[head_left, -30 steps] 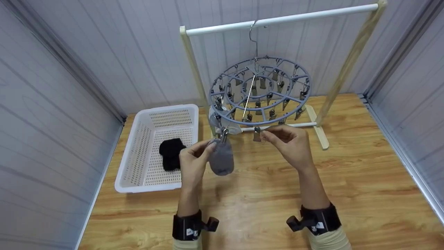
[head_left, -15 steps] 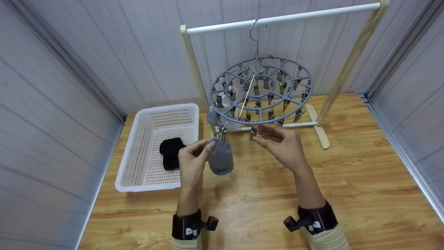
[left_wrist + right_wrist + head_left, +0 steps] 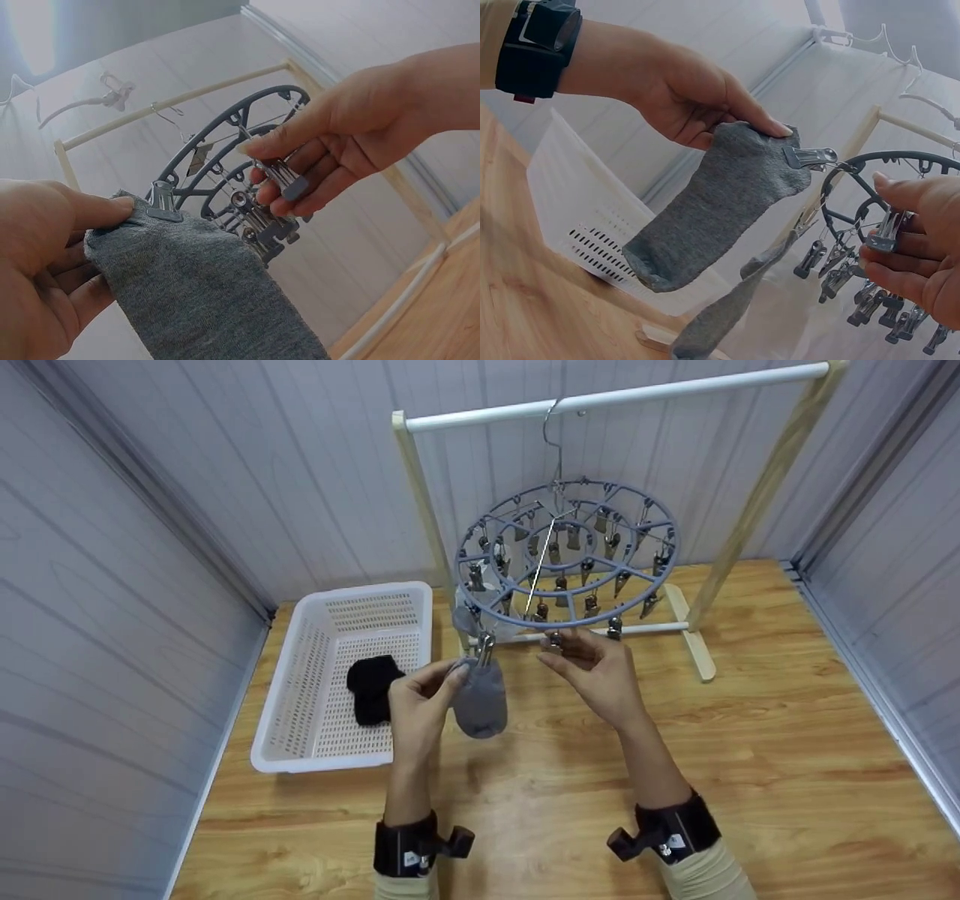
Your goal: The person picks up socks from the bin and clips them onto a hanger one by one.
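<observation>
My left hand (image 3: 420,706) pinches a grey sock (image 3: 481,701) at its cuff. A metal clip (image 3: 808,156) of the round clip hanger (image 3: 517,619) bites the cuff right beside my fingertips. My right hand (image 3: 600,679) holds another metal clip (image 3: 885,232) between thumb and fingers, below the hanger's front rim and to the right of the sock. That clip's grey-tipped end shows against my fingers in the left wrist view. Behind the held sock, a second grey sock (image 3: 724,307) hangs from the hanger.
The hanger hooks over the white rail (image 3: 622,396) of a wooden-legged rack, with several bare clips dangling from it. Pale items (image 3: 484,600) hang at its left. On the floor at left stands a white perforated basket (image 3: 330,765) holding black cloth (image 3: 373,690).
My right hand has moved left along the hanger's front and come around the clip, which it only touched at the side before. The left hand keeps its pinch on the sock, nearly still.
</observation>
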`<state>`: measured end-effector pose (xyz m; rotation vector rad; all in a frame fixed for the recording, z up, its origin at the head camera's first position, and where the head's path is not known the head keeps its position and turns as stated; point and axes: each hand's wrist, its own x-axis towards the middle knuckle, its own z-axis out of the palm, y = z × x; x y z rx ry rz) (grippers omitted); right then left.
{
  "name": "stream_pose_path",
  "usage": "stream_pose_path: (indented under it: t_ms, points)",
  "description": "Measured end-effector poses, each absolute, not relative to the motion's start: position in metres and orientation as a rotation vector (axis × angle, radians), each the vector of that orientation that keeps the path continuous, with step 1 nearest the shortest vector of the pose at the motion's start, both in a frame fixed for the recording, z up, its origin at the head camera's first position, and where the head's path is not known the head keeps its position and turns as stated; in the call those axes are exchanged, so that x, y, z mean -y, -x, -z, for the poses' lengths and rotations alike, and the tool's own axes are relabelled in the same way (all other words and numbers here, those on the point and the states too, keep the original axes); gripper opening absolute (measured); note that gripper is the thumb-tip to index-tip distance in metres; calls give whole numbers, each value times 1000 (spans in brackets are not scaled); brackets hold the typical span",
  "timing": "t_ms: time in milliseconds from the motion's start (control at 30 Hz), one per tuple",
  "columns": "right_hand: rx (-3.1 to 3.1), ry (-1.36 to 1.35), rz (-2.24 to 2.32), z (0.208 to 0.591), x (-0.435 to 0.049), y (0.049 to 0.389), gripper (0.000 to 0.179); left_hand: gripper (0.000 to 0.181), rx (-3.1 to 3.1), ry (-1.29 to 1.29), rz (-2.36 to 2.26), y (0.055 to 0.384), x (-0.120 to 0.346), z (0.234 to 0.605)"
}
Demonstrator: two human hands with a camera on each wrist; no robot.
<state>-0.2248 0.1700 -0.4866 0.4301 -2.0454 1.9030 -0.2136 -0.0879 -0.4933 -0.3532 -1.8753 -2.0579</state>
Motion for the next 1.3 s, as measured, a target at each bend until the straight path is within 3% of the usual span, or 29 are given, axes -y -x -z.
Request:
stream_pose_path:
  t_ms: [700,1300]
  points:
    - [1924,-446,-1979,483,-173,222,19,11,1955,372,1978,217,88,498]
    - [1957,-450,-1977,482,-172,221,21,17,2107,418,1896,225,87,508]
